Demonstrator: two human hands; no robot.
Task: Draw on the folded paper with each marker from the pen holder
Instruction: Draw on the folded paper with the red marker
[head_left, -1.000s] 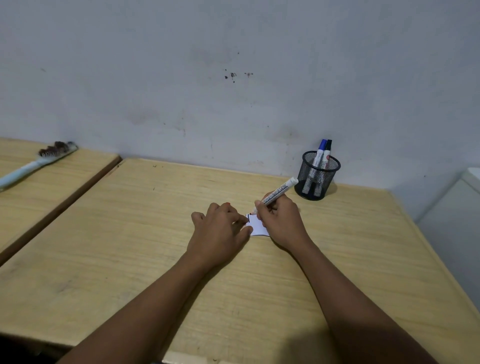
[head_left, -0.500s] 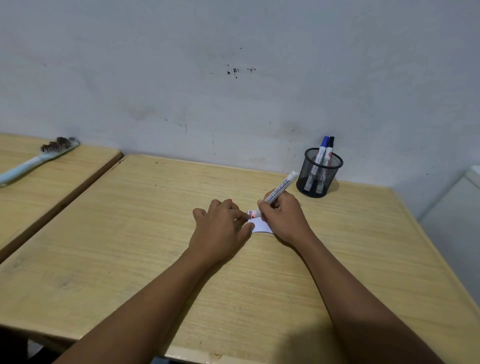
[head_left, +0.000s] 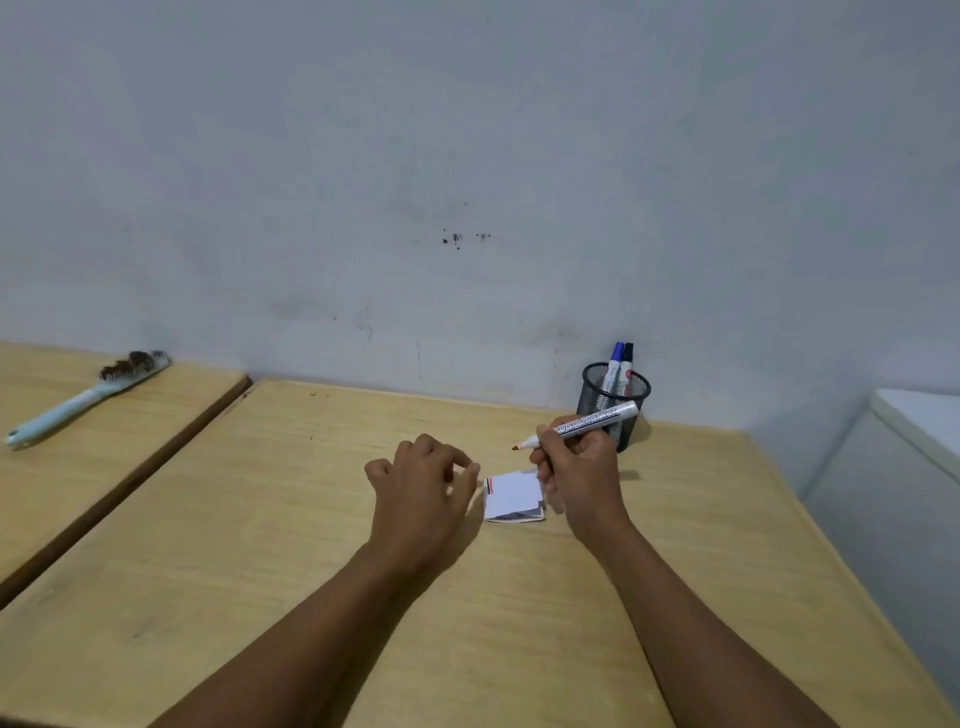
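A small white folded paper (head_left: 513, 496) lies on the wooden table (head_left: 311, 545), with short red and dark lines along its left edge. My right hand (head_left: 582, 470) grips an uncapped white marker (head_left: 592, 423) with a reddish tip, held above the table just beyond the paper, tip pointing left. My left hand (head_left: 423, 480) rests just left of the paper, fingers loosely curled; whether its fingertips touch the paper I cannot tell, and nothing shows in its grip. A black mesh pen holder (head_left: 615, 402) stands at the back by the wall with a blue-capped marker (head_left: 614, 364) and a black-capped marker (head_left: 627, 364) in it.
A second wooden table (head_left: 78, 452) stands to the left across a narrow gap, with a light-blue brush (head_left: 88, 397) lying on it. A grey wall runs along the back. A white cabinet or appliance (head_left: 904, 467) stands to the right of the table.
My right hand has lifted the marker off the paper and drawn back to the right. My left hand has slid left, uncovering the paper and the drawn lines.
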